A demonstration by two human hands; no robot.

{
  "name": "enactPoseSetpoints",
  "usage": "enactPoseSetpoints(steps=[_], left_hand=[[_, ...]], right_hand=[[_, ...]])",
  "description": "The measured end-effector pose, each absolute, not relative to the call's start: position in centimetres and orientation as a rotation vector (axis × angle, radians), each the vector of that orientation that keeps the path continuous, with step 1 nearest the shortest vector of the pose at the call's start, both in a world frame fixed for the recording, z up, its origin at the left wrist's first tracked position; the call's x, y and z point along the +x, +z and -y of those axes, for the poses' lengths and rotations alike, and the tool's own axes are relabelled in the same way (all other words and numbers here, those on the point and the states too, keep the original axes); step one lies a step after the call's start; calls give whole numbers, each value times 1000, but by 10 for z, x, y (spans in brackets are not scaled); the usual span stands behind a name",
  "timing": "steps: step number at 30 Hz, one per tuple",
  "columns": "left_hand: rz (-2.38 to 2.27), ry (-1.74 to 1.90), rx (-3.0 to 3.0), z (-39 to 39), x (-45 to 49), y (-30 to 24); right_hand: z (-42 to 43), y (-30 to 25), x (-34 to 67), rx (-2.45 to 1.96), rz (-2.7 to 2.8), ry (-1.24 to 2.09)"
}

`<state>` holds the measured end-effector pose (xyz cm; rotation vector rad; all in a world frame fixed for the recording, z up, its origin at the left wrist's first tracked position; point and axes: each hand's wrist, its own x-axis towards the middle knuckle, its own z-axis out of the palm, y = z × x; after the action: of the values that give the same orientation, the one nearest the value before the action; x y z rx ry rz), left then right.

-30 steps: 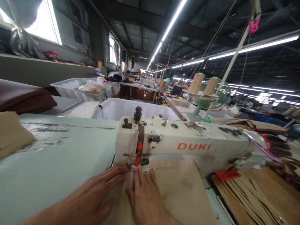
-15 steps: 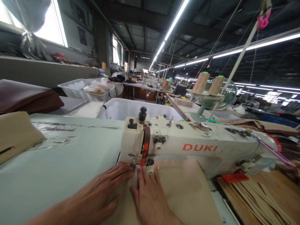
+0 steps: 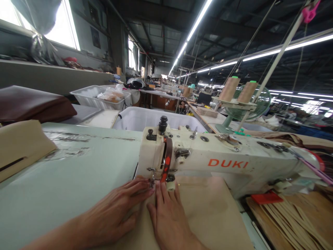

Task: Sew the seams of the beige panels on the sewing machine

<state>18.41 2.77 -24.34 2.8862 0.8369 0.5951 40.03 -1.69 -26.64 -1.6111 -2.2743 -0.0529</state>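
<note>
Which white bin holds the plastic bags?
The far left bin, with bags heaped inside; the other bin sits right behind the sewing machine.

tan fabric piece [image 3: 205,211] lies flat on machine bed, smooth, far edge tucked under the presser foot [image 3: 151,183] of cream DUKI sewing machine [image 3: 223,161].

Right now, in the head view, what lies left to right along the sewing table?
Folded tan fabric → left hand → right hand → DUKI lettering → red tab → handwheel.
</note>
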Motion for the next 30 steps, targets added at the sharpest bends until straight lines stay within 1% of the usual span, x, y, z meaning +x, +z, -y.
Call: enactPoseSetpoints(steps=[6,14,18,22,27,30], left_hand=[[-769,537,2857,-27,192,-225],[-770,493,2845,-29,190,-227],[-816,378,2927,-22,191,-225],[-885,307,3083,14,175,-224],[-890,360,3250,78,152,-212],[-929,415,3278,95,147,-212]], right_hand=[[18,-264,400,-1631,2295,-60],[21,-253,396,-1684,2310,-66],[26,-250,393,-1729,2317,-80],[56,-258,388,-1767,2192,-182],[104,-276,373,-1690,2126,-298],[115,-279,367,-1684,2090,-371]])
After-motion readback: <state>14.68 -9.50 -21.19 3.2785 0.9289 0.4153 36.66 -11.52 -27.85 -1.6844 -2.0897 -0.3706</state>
